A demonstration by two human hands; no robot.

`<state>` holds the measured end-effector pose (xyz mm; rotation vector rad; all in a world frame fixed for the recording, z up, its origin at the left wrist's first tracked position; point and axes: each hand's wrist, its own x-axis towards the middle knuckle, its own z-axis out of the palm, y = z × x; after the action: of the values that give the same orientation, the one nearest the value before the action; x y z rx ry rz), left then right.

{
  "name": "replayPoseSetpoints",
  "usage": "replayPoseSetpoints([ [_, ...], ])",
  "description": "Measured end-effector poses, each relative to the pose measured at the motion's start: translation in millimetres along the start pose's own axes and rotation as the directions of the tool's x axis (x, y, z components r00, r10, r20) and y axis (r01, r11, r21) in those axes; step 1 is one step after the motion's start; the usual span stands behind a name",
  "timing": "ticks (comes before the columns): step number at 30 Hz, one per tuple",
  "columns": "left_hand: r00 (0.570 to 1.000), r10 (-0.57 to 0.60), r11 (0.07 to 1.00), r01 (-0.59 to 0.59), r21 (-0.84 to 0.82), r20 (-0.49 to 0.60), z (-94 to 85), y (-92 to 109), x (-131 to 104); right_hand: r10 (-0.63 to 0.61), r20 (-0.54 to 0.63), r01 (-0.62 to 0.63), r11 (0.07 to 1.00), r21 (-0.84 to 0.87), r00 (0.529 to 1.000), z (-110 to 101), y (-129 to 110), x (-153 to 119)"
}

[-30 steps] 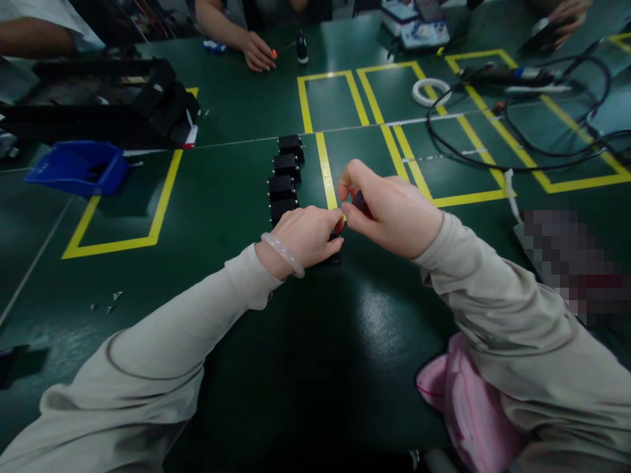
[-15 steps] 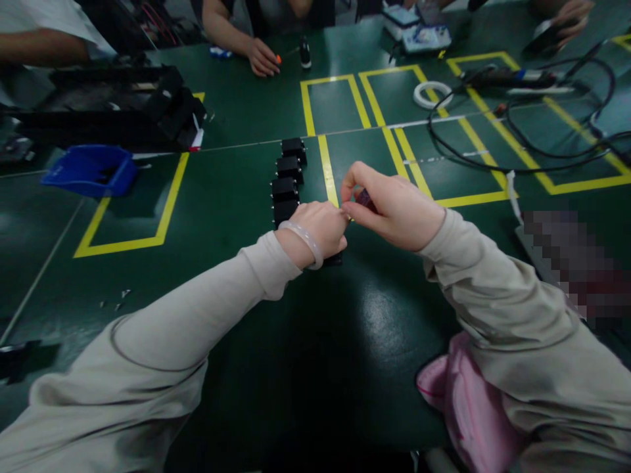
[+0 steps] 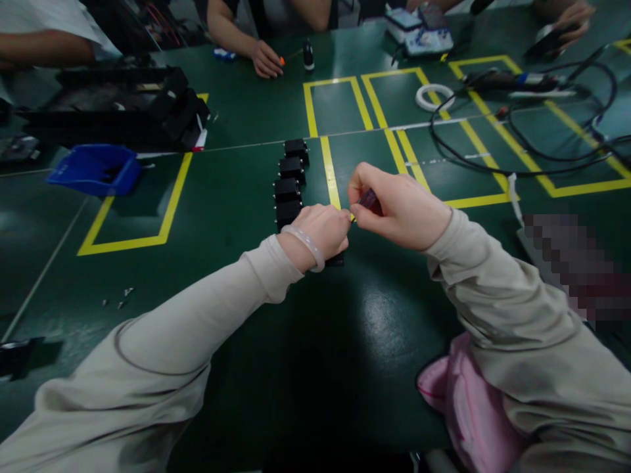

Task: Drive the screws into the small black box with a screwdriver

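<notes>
In the middle of the table, my right hand point(image 3: 394, 203) is closed around a small screwdriver with a dark purple handle point(image 3: 368, 199). Its thin tip points down toward my left hand point(image 3: 323, 226), which wears a pale bangle. The left fingers are curled over a black part point(image 3: 336, 260); only its lower edge shows, the rest being hidden by the hand. Just beyond the left wrist, several black blocks point(image 3: 288, 190) stand in a row running away from me, with small shiny metal bits at their sides.
At left are a blue bin point(image 3: 98, 171), a long black housing point(image 3: 128, 105) and several loose screws point(image 3: 121, 303). A white ring point(image 3: 434, 97) and black cable point(image 3: 493, 169) lie at right. A pink cloth item point(image 3: 468, 401) is near my right arm. Co-workers' hands point(image 3: 267, 60) rest across the table.
My right hand has shifted slightly right, and more of the screwdriver's handle and tip shows. The whole view has moved a little. My left hand stays over the black part.
</notes>
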<state>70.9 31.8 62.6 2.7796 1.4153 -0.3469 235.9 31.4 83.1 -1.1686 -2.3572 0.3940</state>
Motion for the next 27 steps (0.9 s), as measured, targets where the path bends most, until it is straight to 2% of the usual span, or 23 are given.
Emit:
replayPoseSetpoints([
  [7,0.999,-0.014,0.999,0.016,-0.037,0.053,-6.7,1.5,-7.0,-0.027,-0.019,0.028,0.998,0.047,0.999,-3.5,2.0,0.9],
  [12,0.997,-0.046,0.99,0.053,-0.128,0.055,-6.1,-0.6,-15.6,-0.065,-0.111,0.085,0.98,0.182,0.992,-17.1,3.6,0.0],
  [15,1.0,-0.019,0.971,0.014,-0.24,-0.018,0.4,-8.0,-21.6,-0.048,-0.159,0.098,0.941,0.324,0.986,-30.5,0.1,-3.2],
  [16,0.998,-0.015,0.961,-0.002,-0.276,-0.059,2.5,-11.9,-24.9,-0.003,-0.179,0.07,0.925,0.373,0.984,-34.0,-1.7,-4.4],
  [18,0.99,-0.039,0.935,-0.01,-0.355,-0.132,5.0,-21.9,-35.1,0.052,-0.291,0.096,0.877,0.471,0.955,-37.7,-5.1,-6.2],
  [20,0.982,-0.077,0.912,-0.001,-0.41,-0.173,5.7,-34.3,-51.6,0.077,-0.31,0.093,0.861,0.501,0.948,-36.0,-7.1,-6.7],
  [23,0.963,-0.199,0.872,0.088,-0.482,-0.184,8.0,-54.6,-90.1,0.07,-0.255,0.081,0.839,0.539,0.964,-24.7,-6.2,-5.3],
  [25,0.94,-0.306,0.827,0.184,-0.531,-0.151,14.2,-67.8,-124.4,0.026,-0.208,0.088,0.85,0.519,0.978,-14.2,-4.0,-4.1],
  [27,0.888,-0.454,0.766,0.344,-0.542,-0.078,25.2,-80.5,-165.1,-0.016,-0.149,0.085,0.876,0.475,0.989,-4.2,-1.9,-3.6],
])
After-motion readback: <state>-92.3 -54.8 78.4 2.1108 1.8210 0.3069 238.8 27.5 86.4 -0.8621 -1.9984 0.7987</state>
